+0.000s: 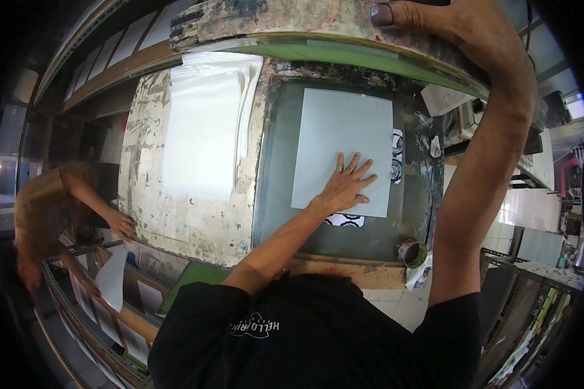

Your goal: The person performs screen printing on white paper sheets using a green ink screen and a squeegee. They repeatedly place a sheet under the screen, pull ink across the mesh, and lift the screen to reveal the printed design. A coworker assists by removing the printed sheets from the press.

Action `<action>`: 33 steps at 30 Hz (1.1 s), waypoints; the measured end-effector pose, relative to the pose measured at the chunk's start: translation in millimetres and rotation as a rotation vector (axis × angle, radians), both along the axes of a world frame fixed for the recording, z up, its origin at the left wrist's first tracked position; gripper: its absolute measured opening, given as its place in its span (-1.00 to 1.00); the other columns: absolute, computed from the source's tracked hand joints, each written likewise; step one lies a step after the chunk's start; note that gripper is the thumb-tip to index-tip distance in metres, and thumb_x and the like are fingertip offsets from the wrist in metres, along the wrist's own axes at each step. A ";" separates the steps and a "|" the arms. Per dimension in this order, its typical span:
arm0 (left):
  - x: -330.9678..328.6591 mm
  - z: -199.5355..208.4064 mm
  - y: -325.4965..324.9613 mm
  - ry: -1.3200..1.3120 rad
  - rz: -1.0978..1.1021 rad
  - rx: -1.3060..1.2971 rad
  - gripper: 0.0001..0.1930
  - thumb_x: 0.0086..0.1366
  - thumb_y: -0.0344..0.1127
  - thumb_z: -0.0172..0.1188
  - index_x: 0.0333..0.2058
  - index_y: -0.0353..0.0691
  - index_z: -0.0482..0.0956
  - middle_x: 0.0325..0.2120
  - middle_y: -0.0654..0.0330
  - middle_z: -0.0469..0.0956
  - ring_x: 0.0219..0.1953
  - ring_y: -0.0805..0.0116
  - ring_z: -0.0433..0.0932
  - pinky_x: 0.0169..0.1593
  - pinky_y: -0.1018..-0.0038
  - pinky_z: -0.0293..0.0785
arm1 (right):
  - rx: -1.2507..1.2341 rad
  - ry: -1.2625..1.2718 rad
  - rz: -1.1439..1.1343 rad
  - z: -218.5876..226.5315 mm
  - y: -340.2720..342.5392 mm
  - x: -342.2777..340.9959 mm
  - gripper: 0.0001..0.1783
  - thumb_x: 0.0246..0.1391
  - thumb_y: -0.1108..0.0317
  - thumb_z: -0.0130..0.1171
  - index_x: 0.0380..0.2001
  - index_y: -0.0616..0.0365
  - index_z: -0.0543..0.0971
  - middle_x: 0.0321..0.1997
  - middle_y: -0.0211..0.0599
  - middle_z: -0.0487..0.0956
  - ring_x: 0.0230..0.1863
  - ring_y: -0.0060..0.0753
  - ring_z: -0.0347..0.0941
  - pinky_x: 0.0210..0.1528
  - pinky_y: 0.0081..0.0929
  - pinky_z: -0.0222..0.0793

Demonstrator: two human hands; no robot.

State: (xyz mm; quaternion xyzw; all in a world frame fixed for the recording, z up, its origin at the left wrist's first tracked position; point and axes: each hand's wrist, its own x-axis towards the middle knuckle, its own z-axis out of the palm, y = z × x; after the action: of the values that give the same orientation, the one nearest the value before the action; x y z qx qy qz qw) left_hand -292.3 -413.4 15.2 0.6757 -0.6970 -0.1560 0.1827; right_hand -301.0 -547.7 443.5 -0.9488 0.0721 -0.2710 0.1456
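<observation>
My left hand (349, 188) lies flat with spread fingers on a pale grey-white sheet (344, 129), near its lower right part. The sheet rests on a dark grey printing bed (276, 162). Paper with black ring-like prints (396, 155) shows past the sheet's right and lower edges; the rest is covered. At the top right, my right hand (457, 29) grips the raised wooden frame of a screen-printing screen (272, 23), thumb on its near face, other fingers largely hidden. Green mesh (350, 57) shows under that frame, which is tilted up over the bed's far side.
A stack of white sheets (204, 129) lies on the paint-worn board (152, 155) to the left. An open tin (412, 251) and crumpled paper (419, 275) are at the bed's near right corner. At left, a co-worker (52, 201) holds a white sheet (113, 280) by a rack (133, 311).
</observation>
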 end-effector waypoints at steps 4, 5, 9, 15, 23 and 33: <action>-1.2 -1.8 1.0 -0.009 0.004 -0.035 -0.25 0.17 0.17 0.34 0.32 0.10 0.43 0.48 0.11 0.07 0.53 -0.16 -0.14 0.44 -0.41 -0.32 | 0.160 0.057 0.080 3.6 -20.2 2.8 -0.30 -0.28 -0.04 0.66 -0.19 0.34 0.72 -0.32 -0.16 0.74 -0.32 -0.36 0.63 -0.14 -0.45 0.52; -1.5 -2.2 1.6 -0.011 0.001 -0.030 -0.26 0.18 0.17 0.33 0.32 0.10 0.43 0.48 0.10 0.07 0.53 -0.15 -0.13 0.44 -0.41 -0.32 | 0.202 0.073 0.099 4.2 -24.8 3.5 -0.30 -0.28 -0.03 0.66 -0.19 0.34 0.72 -0.31 -0.16 0.74 -0.33 -0.37 0.63 -0.14 -0.45 0.52; -2.1 0.0 4.0 -0.024 -0.018 -0.020 -0.26 0.20 0.18 0.31 0.32 0.09 0.42 0.47 0.10 0.08 0.53 -0.15 -0.13 0.43 -0.42 -0.32 | 0.286 0.097 0.126 2.3 -29.8 4.2 -0.35 -0.25 0.02 0.66 -0.19 0.32 0.72 -0.29 -0.18 0.74 -0.31 -0.38 0.62 -0.12 -0.46 0.50; 0.6 9.7 6.1 -0.009 -0.033 0.028 -0.27 0.26 0.17 0.24 0.36 0.08 0.37 0.49 0.11 0.03 0.53 -0.14 -0.13 0.45 -0.39 -0.35 | 0.222 0.043 0.112 -1.5 -22.0 2.2 -0.41 -0.23 0.09 0.65 -0.19 0.30 0.72 -0.26 -0.21 0.74 -0.28 -0.38 0.61 -0.09 -0.44 0.48; 16.9 61.1 26.4 0.242 0.228 -0.361 -0.14 0.22 0.12 0.32 0.42 -0.03 0.23 0.40 0.06 0.24 0.45 -0.11 0.11 0.44 -0.20 -0.09 | 0.015 0.037 -0.020 -10.0 9.6 -6.3 -0.36 -0.25 0.08 0.64 -0.13 0.28 0.71 -0.24 -0.18 0.73 -0.27 -0.36 0.62 -0.09 -0.43 0.50; 39.2 164.9 171.3 1.395 0.812 -0.827 0.40 -0.25 -0.28 0.75 0.46 -0.44 -0.09 0.24 0.04 0.40 0.23 0.22 0.44 0.28 0.34 0.39 | 0.001 0.005 -0.042 -138.5 89.8 -93.0 -0.50 -0.10 0.31 0.43 0.02 -0.06 0.70 -0.46 -0.31 0.58 -0.44 -0.23 0.53 -0.33 -0.26 0.47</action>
State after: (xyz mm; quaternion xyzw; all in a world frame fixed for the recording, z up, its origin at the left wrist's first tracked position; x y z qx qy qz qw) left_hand -253.1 -242.0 180.1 0.5019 -0.1368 -0.1907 0.8325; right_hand -394.0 -457.9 305.0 -0.9477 0.0926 -0.2715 0.1400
